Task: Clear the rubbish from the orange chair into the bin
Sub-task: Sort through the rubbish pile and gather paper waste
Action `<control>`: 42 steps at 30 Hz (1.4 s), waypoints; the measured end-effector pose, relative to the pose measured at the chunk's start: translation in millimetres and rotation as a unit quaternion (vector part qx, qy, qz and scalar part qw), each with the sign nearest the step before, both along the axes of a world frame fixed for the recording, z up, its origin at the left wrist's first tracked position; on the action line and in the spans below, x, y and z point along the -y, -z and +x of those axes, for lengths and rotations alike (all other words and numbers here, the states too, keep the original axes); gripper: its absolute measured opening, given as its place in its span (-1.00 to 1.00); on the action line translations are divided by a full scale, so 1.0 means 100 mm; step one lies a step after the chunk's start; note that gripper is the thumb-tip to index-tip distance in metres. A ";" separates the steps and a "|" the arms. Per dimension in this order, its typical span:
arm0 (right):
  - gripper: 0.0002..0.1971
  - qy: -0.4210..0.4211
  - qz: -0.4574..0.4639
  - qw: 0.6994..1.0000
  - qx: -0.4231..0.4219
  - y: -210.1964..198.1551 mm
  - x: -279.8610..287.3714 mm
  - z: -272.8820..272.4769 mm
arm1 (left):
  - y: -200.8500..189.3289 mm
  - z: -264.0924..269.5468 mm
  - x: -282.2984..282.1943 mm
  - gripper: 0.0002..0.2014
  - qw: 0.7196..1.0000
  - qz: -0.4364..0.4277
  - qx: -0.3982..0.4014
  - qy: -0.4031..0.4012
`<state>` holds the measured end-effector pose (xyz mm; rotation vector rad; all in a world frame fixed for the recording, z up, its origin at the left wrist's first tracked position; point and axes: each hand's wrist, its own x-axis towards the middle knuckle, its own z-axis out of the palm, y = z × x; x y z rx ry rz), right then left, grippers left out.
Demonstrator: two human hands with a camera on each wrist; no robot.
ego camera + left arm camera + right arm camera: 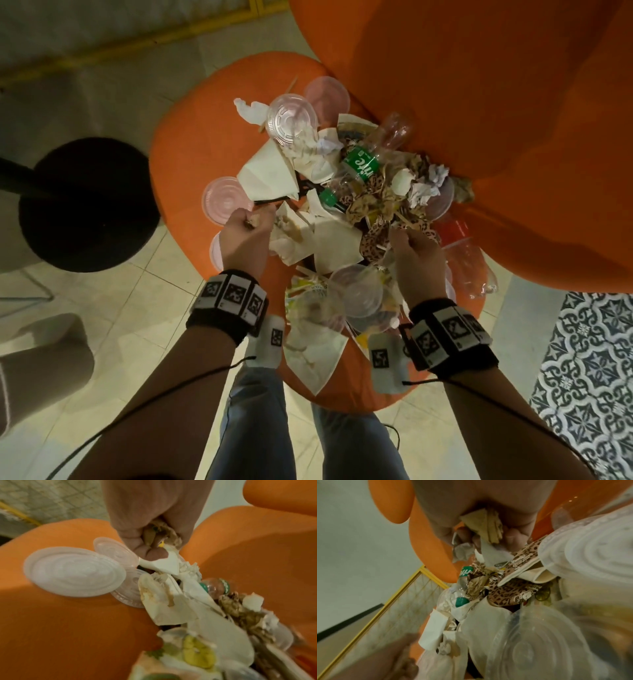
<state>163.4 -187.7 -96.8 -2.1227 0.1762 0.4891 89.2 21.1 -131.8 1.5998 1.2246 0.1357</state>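
Tiled floor surrounds the orange chair, whose seat carries nearly all the rubbish: lids, napkins, wrappers, bottles. My left hand is fisted round brown scraps; my right hand clutches folded brown paper and tissue. I judge clearing barely begun; I can identify no bin.

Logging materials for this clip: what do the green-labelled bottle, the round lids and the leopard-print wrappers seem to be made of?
Green-labelled bottle: clear, glossy plastic, see-through and dented. Round lids: thin translucent plastic, moulded concentric rings. Leopard-print wrappers: probably printed paper, matte and crumpled, though a coating can't be ruled out.
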 end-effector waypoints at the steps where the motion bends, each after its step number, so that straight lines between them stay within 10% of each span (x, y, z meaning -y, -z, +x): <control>1: -0.64 0.029 0.021 0.999 -0.011 0.00 0.02 0.01 | 0.02 0.03 0.00 -0.81 0.999 0.014 -0.020 0.029; 7: -0.91 0.143 0.117 0.980 -0.075 -0.06 0.15 0.06 | 0.11 0.20 0.10 -0.68 0.976 0.113 -0.091 0.160; 13: -0.75 0.163 0.111 0.976 -0.091 0.03 0.23 0.06 | 0.12 0.22 0.22 -0.63 0.942 0.193 -0.140 0.235; 22: -0.73 0.142 0.153 0.973 -0.097 0.02 0.07 0.13 | 0.09 0.24 0.23 -0.84 0.967 0.187 -0.095 0.143; 31: -0.90 0.067 -0.025 0.996 0.056 -0.03 0.22 0.45 | -0.06 0.48 0.37 -0.83 0.966 0.201 0.037 0.158; 35: -0.52 -0.005 -0.137 0.986 0.098 -0.10 0.23 0.76 | -0.10 0.64 0.48 -0.85 0.960 0.180 0.089 0.195; 42: -0.39 -0.230 -0.307 0.922 0.049 -0.08 0.08 1.13 | -0.29 1.09 0.96 -0.50 0.868 0.211 0.120 0.432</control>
